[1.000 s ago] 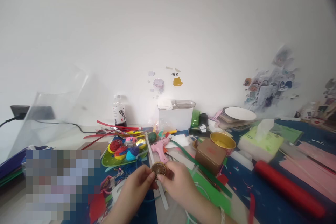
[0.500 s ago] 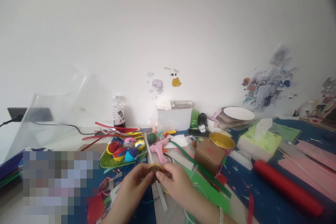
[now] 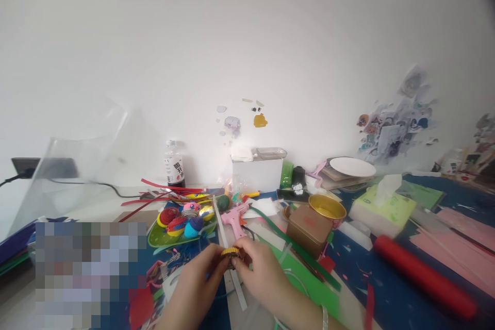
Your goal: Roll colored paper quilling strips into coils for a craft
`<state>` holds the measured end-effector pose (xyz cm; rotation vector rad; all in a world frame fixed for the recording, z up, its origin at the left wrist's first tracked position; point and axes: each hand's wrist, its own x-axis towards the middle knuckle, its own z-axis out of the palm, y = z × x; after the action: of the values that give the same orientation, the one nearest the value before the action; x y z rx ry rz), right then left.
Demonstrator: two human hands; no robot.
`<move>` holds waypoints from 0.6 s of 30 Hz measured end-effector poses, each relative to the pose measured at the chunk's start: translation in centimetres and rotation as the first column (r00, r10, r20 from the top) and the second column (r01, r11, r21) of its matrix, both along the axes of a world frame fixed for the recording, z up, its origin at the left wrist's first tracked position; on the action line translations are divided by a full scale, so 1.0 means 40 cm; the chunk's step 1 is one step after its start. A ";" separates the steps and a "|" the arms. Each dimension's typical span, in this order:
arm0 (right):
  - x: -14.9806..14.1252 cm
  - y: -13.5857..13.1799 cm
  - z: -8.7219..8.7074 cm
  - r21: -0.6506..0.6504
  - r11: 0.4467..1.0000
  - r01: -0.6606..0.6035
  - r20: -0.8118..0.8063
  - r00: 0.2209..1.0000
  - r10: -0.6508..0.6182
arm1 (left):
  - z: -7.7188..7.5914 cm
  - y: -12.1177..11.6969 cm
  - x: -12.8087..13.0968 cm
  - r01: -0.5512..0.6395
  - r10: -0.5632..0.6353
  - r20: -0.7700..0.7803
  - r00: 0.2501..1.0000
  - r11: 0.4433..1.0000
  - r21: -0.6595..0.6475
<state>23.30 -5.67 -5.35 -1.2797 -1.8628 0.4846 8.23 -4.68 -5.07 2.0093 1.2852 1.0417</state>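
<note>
Both my hands pinch a small round gold-rimmed paper cup [image 3: 231, 252] low in the middle of the view. My left hand [image 3: 195, 283] grips its left side with thumb and fingers. My right hand [image 3: 263, 273], a bracelet on its wrist, holds the right side. The cup is tilted so that its ribbed gold rim faces me edge-on. Just behind it lie a pink glue gun [image 3: 234, 219] and a white strip [image 3: 232, 263] running under my hands.
A green tray [image 3: 162, 238] with several coloured paper balls sits to the left. A brown tin [image 3: 309, 229] with a gold bowl [image 3: 327, 207], a tissue pack [image 3: 382, 206], a red roll [image 3: 423, 278], a white box [image 3: 257, 172] and a bottle [image 3: 174, 165] stand around.
The cup has turned in my fingers from showing its brown face to showing its gold rim edge-on. My hands shifted slightly lower.
</note>
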 end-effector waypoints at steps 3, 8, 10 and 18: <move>0.003 0.005 -0.003 0.008 1.000 0.026 -0.005 1.000 -0.025 | -0.001 0.002 -0.002 0.078 -0.076 0.039 0.996 0.996 -0.047; 0.006 0.007 -0.004 0.008 0.999 0.047 0.013 0.999 -0.047 | -0.003 0.003 -0.002 0.079 -0.078 0.019 0.997 0.995 -0.067; 0.005 0.004 -0.003 0.017 0.999 0.044 0.037 0.998 -0.044 | -0.004 0.002 -0.001 0.054 -0.054 0.001 0.999 0.997 -0.060; -0.001 -0.003 -0.003 0.019 0.999 0.047 0.055 0.997 -0.048 | -0.004 -0.003 -0.002 0.022 -0.023 -0.027 0.999 1.000 -0.019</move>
<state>23.27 -5.81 -5.47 -1.3351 -1.8732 0.4104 8.17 -4.82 -5.21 2.0265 1.2788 0.9916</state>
